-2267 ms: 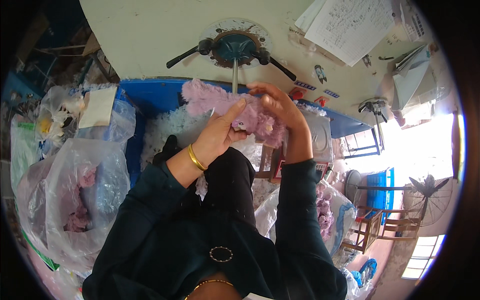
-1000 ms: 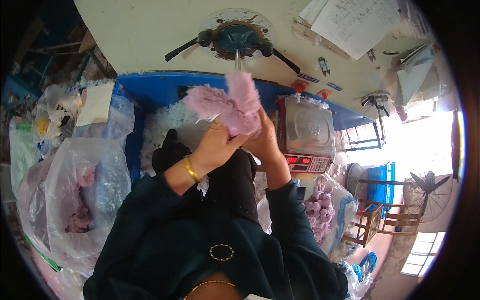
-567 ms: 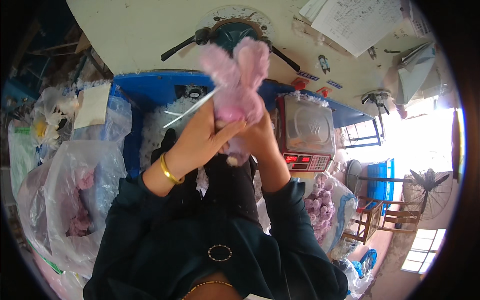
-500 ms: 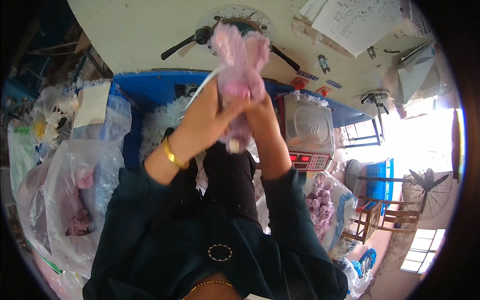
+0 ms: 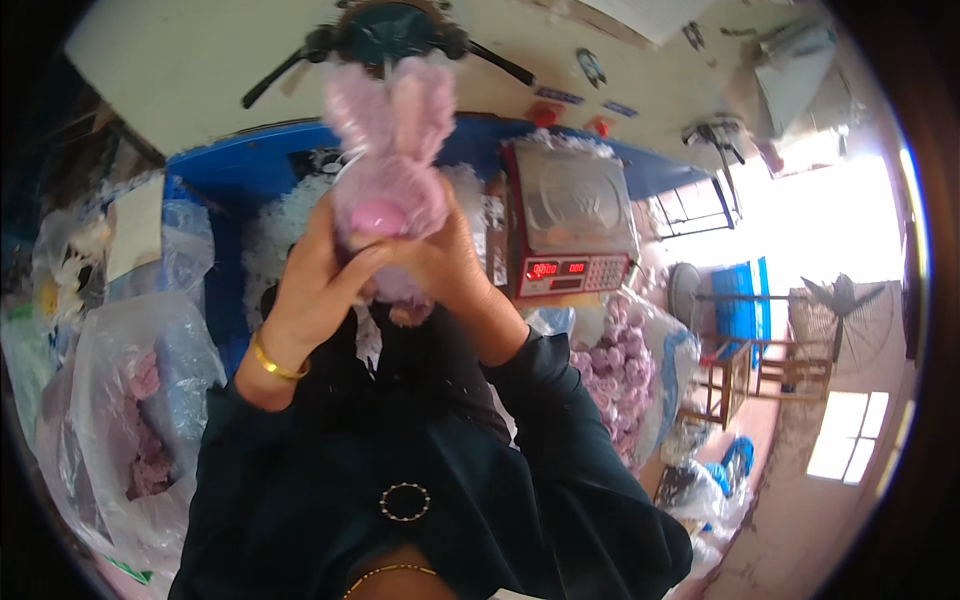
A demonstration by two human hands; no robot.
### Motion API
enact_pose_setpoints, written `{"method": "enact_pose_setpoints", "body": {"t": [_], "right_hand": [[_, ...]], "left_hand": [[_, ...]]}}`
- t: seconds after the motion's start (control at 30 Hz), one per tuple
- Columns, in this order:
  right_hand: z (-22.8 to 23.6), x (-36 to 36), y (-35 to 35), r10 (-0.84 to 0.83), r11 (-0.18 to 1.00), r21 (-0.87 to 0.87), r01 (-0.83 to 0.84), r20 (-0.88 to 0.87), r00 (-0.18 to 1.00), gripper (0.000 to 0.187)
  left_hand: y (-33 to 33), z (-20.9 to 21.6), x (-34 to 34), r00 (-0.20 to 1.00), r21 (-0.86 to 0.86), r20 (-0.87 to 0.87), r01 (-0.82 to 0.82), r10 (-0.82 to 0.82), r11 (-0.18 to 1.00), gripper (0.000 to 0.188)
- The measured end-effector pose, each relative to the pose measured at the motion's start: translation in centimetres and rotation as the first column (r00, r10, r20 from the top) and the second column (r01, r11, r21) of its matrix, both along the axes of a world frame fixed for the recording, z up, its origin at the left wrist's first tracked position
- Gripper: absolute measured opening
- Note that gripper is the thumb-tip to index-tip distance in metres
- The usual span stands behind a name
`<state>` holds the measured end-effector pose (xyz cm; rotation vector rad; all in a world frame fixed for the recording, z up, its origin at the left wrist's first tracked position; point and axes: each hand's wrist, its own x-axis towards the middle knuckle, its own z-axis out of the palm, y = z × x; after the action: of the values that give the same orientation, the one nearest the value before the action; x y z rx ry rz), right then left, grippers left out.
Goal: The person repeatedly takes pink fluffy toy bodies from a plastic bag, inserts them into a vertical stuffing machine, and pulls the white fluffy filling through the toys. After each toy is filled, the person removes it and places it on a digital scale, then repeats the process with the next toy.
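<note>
A fluffy pink toy rabbit (image 5: 392, 160) with two long ears is held up in front of me, ears pointing away. My left hand (image 5: 325, 275), with a gold bangle on its wrist, grips the toy's body from the left. My right hand (image 5: 450, 265) clasps it from the right and below. Both hands close around the toy's round lower part. Behind the toy a blue bin (image 5: 240, 170) holds white stuffing fluff (image 5: 275, 225).
A digital scale (image 5: 572, 225) with a red display stands right of the bin. Clear plastic bags with pink toys lie at my left (image 5: 140, 420) and right (image 5: 620, 370). A ceiling fan (image 5: 385, 30) appears at the top edge. Wooden chairs (image 5: 755, 365) stand at the right.
Both hands have lifted the pink toy from over the bin up toward the camera and turned it so the ears stand upright.
</note>
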<state>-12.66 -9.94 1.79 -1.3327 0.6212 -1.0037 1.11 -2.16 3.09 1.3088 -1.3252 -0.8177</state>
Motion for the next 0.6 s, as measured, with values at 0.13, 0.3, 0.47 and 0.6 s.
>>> {"method": "enact_pose_setpoints", "body": {"t": [0.13, 0.3, 0.47, 0.6], "right_hand": [[-2.3, -8.4, -2.9, 0.151, 0.968, 0.241, -0.065, -0.356, 0.922, 0.074], [-9.5, -24.7, -15.5, -0.338, 0.905, 0.102, 0.412, -0.413, 0.846, 0.038], [-10.1, -28.3, -20.5, -0.304, 0.904, -0.071, 0.423, -0.802, 0.514, 0.064], [-8.6, -29.7, -19.7, -0.569, 0.738, -0.417, 0.531, -0.808, 0.156, 0.087]], "left_hand": [[6.7, -3.8, 4.6, 0.977, 0.306, -0.097, -0.150, 0.188, 0.940, 0.030], [23.0, -14.1, 21.7, 0.306, 0.237, 0.952, -0.729, -0.005, 0.642, 0.039], [35.4, -22.4, 33.0, 0.057, -0.093, 0.913, -0.935, 0.405, 0.343, 0.059], [30.2, -21.9, 31.3, 0.052, -0.040, 0.984, -0.862, 0.168, 0.505, 0.050]]}}
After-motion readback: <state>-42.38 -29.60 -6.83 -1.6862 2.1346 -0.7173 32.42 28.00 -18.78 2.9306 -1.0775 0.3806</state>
